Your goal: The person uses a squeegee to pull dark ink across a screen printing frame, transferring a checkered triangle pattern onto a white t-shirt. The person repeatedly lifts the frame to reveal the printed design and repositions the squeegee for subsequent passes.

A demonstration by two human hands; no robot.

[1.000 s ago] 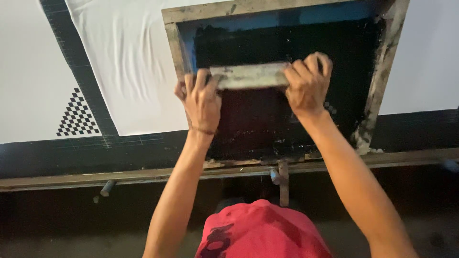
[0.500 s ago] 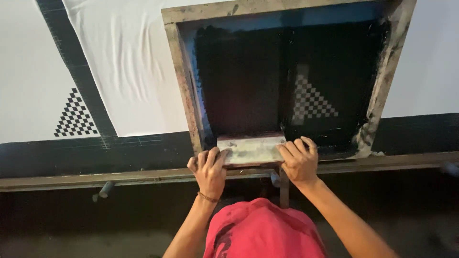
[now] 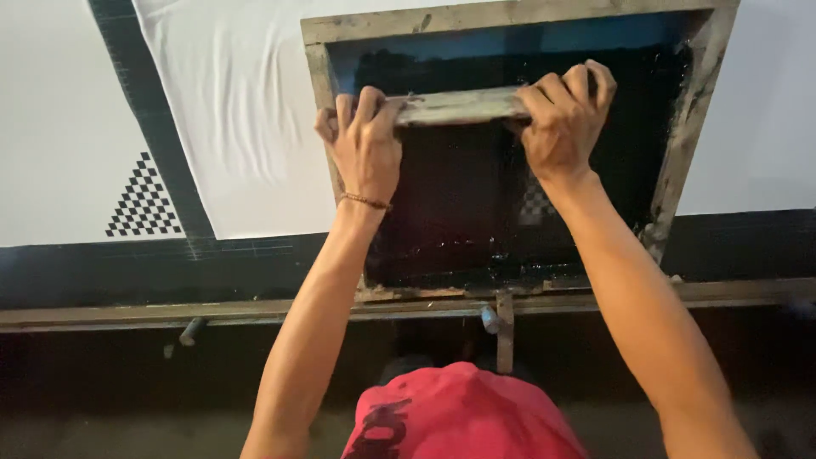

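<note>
Single head-worn view, looking steeply down and forward over the person's own chest. Close range: both forearms fill the lower frame, reaching up to a wooden printing frame (image 3: 510, 144) at top centre. No second view shares the scene.

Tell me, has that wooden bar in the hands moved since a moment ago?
Yes. The wooden bar went from the wooden frame's near edge to its far end.

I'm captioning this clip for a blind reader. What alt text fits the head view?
Both hands, left hand and right hand, grip a squeegee at the far end of an ink-covered screen in a wooden frame. White cloth lies under it; a black checkered triangle is printed to the left.
</note>
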